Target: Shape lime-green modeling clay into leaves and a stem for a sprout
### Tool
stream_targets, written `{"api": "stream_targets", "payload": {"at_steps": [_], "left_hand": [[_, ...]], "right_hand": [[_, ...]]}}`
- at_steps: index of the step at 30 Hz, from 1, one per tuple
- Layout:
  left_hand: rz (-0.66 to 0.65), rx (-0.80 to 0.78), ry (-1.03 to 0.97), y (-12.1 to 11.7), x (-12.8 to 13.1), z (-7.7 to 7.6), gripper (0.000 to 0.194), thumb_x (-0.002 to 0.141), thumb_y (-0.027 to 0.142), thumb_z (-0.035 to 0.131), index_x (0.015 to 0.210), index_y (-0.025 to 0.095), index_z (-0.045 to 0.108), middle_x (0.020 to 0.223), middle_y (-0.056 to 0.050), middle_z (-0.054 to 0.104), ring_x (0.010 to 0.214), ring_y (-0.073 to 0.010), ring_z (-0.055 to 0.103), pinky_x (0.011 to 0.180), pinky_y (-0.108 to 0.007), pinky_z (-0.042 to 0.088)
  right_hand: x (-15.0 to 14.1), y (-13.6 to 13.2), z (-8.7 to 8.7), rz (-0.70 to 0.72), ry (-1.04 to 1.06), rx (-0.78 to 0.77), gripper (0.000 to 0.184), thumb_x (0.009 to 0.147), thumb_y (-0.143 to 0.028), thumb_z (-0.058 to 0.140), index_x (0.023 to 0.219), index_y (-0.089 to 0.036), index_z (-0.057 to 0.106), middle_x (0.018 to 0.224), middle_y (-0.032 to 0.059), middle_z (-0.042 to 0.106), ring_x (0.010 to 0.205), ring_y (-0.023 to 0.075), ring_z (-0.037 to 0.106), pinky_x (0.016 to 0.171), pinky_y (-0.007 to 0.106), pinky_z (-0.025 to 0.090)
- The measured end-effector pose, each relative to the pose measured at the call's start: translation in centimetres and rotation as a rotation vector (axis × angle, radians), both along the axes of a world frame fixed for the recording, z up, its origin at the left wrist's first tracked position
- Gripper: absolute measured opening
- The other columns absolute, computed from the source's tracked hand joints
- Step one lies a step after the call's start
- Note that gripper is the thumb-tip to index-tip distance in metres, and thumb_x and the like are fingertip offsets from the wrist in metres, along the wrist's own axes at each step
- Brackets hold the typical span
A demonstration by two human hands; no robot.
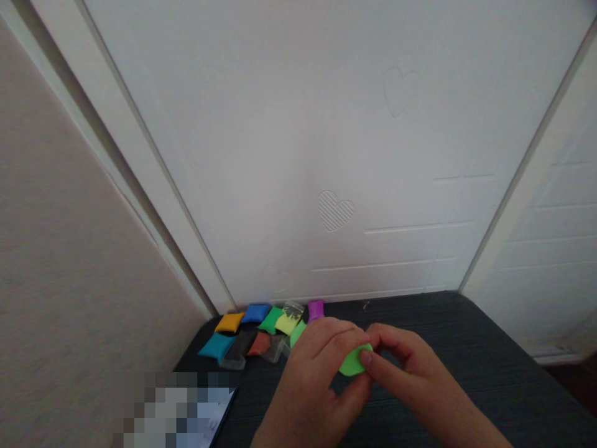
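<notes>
Both hands meet over the dark table, around a flat piece of light green modelling clay [352, 364]. My left hand [321, 376] is closed on its left side, with the fingers curled over the top and the thumb below. My right hand [405, 368] pinches the clay's right edge between thumb and forefinger. Behind my left hand, another light green patch [296, 335] shows in part; its full shape is hidden. Close by lie a yellow-green packet [288, 322], a purple packet [316, 308] and a clear bag with reddish clay [260, 344].
The dark table [443, 330] stands against a white panel [280, 155] with embossed hearts. At its back left lie more packets: orange [229, 322], blue [256, 313], green [271, 320], teal [217, 346] and black [237, 350]. A pixelated device [205, 417] is at the lower left.
</notes>
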State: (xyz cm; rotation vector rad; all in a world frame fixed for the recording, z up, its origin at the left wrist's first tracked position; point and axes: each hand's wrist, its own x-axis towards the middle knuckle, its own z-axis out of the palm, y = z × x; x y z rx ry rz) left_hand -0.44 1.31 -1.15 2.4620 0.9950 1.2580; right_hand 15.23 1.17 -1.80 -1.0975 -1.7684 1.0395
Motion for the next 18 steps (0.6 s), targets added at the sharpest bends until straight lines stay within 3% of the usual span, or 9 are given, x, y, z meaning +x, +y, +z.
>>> {"api": "stream_targets", "payload": {"at_steps": [18], "left_hand": [[-0.047,0.001,-0.041,0.34,0.29,-0.1,0.034,0.07,0.003,0.055,0.099,0.021,0.053,0.096,-0.003,0.058,0.093,-0.015,0.053,0.082,-0.028,0.044]], "right_hand": [[0.06,-0.41,0.61,-0.03,-0.031,0.021,0.014,0.081,-0.024,0.05,0.071,-0.016,0.056,0.069,-0.0021,0.055,0.068,0.0113,0.05,0.063,0.022,0.038]]}}
